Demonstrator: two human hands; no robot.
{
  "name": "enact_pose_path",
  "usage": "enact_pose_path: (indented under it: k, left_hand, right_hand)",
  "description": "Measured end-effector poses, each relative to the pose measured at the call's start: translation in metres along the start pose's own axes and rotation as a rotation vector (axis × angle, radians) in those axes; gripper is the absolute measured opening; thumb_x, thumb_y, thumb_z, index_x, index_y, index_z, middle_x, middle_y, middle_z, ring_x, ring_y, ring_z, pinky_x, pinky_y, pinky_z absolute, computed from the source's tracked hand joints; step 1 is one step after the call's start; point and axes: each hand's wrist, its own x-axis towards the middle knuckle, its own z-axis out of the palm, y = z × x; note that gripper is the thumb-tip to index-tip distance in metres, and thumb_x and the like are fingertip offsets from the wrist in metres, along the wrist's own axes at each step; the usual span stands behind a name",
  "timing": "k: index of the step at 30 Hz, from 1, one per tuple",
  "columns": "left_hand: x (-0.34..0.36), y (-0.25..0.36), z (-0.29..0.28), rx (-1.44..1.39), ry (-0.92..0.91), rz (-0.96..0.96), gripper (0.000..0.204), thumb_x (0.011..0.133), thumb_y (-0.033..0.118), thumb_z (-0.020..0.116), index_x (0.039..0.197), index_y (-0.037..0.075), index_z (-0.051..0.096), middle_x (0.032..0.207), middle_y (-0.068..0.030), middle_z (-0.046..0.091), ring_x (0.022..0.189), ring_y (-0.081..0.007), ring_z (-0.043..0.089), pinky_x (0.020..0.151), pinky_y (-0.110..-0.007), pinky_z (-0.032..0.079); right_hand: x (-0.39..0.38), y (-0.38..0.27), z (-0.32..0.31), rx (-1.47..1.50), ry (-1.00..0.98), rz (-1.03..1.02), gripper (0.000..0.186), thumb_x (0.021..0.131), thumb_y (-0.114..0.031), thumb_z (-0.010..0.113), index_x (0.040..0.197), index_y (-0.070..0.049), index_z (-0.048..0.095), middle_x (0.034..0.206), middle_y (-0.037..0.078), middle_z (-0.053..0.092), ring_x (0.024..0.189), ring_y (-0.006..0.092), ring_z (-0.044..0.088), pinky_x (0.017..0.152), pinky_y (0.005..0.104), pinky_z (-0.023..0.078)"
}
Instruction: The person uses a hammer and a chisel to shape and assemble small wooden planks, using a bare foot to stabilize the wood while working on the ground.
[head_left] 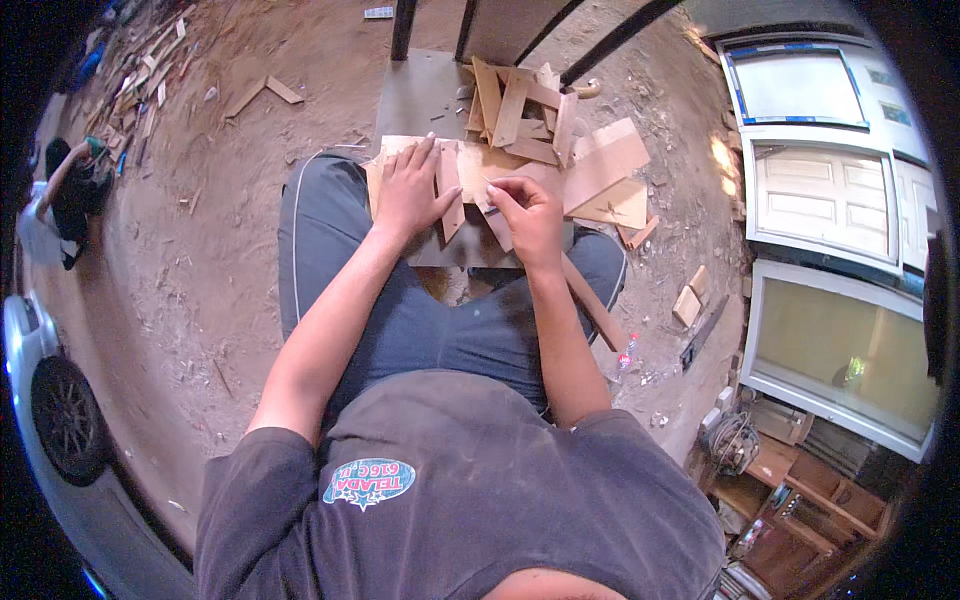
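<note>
Our left hand (408, 190) lies flat and spread, fingers apart, pressing down on a wood strip (449, 195) so it cannot slide, while our right hand (530, 215) is pinched shut on a small thin tool (492, 183), too small for us to tell whether it is a pencil or a blade, its tip touching the wood just right of the strip. We judge the flat hand serves as a clamp and the pinch as a guide for a fine mark or cut. Both hands work at the near edge of a small table (420, 100), which stands just beyond our knees; the strip reaches past that near edge toward our lap. Beyond the hands, toward the table's far side, lies a pile of offcuts (520, 105), touching and overlapping, and to the table's right larger panels (605, 165) hang over its rim. That leaves little free surface on the table itself: only its far left corner shows bare. Left of the table the dirt floor (200, 230) lies open and roomy; right of it, a few blocks (688, 300) sit on the ground, and farther right stand doors (820, 195). Another person (70, 190) crouches well left of the table.
</note>
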Motion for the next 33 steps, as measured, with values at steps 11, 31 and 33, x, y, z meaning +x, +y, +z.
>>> enact_pose_path:
  k: [11, 31, 33]
  left_hand:
    - [0.000, 0.011, -0.008, -0.061, -0.034, -0.094, 0.087, 0.084, 0.045, 0.077, 0.153, 0.002, 0.047, 0.161, -0.0127, 0.046, 0.145, -0.0317, 0.044, 0.121, -0.048, 0.032]
    - [0.000, 0.015, -0.012, -0.093, -0.092, -0.152, 0.089, 0.081, 0.034, 0.080, 0.157, 0.006, 0.044, 0.165, -0.0098, 0.040, 0.150, -0.0302, 0.039, 0.124, -0.049, 0.028]
    - [0.000, 0.015, -0.012, -0.093, -0.096, -0.157, 0.089, 0.081, 0.034, 0.080, 0.157, 0.007, 0.044, 0.165, -0.0097, 0.040, 0.150, -0.0301, 0.039, 0.124, -0.049, 0.028]
  right_hand:
    - [0.078, 0.015, 0.039, -0.471, -0.155, -0.223, 0.015, 0.094, -0.003, 0.073, 0.108, 0.002, 0.078, 0.095, 0.013, 0.080, 0.089, 0.0178, 0.077, 0.080, 0.0286, 0.059]
    - [0.098, 0.032, 0.058, -0.609, -0.184, -0.455, 0.008, 0.089, -0.003, 0.072, 0.095, 0.002, 0.075, 0.094, 0.017, 0.074, 0.089, 0.0361, 0.072, 0.082, 0.0422, 0.057]
    - [0.098, 0.032, 0.058, -0.602, -0.193, -0.452, 0.010, 0.090, -0.003, 0.072, 0.098, 0.002, 0.074, 0.095, 0.017, 0.074, 0.090, 0.0357, 0.073, 0.081, 0.0424, 0.057]
